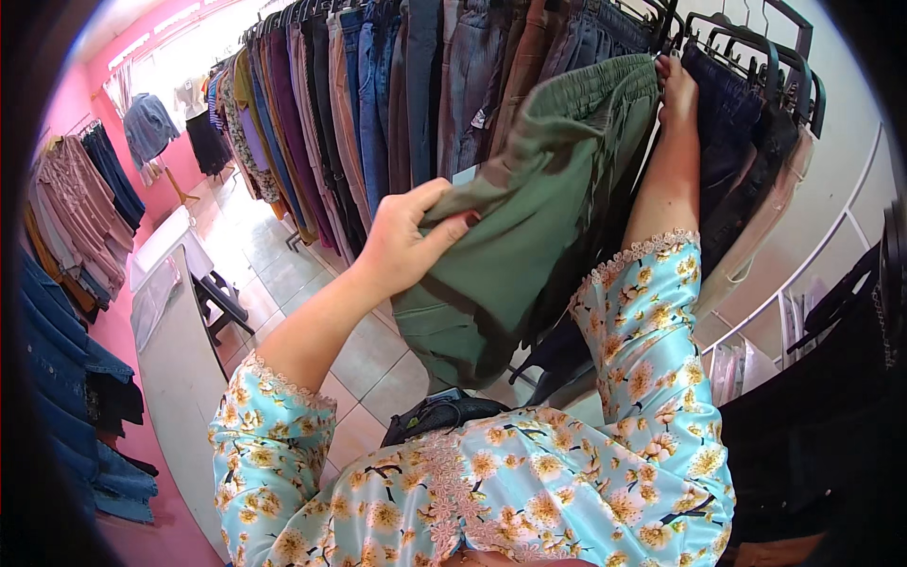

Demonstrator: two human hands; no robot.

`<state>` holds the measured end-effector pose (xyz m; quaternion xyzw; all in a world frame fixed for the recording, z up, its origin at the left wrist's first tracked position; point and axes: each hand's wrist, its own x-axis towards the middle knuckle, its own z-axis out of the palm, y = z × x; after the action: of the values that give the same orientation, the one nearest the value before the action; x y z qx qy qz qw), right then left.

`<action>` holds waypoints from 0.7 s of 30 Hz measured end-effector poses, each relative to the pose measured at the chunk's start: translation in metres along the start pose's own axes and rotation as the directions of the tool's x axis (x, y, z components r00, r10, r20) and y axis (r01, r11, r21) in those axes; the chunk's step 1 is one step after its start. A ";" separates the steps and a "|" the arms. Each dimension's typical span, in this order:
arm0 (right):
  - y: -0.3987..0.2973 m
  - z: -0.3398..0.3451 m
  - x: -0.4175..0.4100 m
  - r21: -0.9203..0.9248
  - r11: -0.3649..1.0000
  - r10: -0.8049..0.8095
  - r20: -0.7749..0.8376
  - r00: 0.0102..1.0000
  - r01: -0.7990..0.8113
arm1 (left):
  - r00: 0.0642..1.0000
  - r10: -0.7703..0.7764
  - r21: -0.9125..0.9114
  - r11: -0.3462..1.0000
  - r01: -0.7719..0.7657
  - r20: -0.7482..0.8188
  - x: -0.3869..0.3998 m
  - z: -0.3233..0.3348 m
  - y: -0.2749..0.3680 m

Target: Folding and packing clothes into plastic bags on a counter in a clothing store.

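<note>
Green trousers with a gathered elastic waistband (524, 241) hang in front of me, pulled outward from the clothes rail. My left hand (414, 234) grips a fold of their fabric between thumb and fingers, drawing it toward the left. At the far corner of the waistband, my right hand (678, 88) is up by the rail; its fingers close on the waistband's edge near a black hanger (744, 42). The exact grip of those fingertips is partly hidden. Dark navy trousers (723, 99) hang just right of that hand.
A long row of hanging trousers (404, 92) runs away to the left. A table (173, 397) with a white plastic bin (166, 241) stands on my left, beside a dark stool (220, 305). Denim garments (64, 383) hang at far left. A white metal rack (822, 248) is at right.
</note>
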<state>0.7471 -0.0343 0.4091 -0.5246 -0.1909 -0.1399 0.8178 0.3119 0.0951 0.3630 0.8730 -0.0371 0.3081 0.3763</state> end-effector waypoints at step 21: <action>-0.015 -0.001 -0.025 0.428 0.626 0.257 0.676 0.691 -0.652 | 0.930 -0.359 -0.466 0.839 0.281 -0.086 -0.012 -0.043 -0.002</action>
<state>0.7185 -0.0409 0.4090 -0.2604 -0.3080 0.3151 0.8591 0.2805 0.1242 0.3774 0.7278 0.0721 0.2969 0.6140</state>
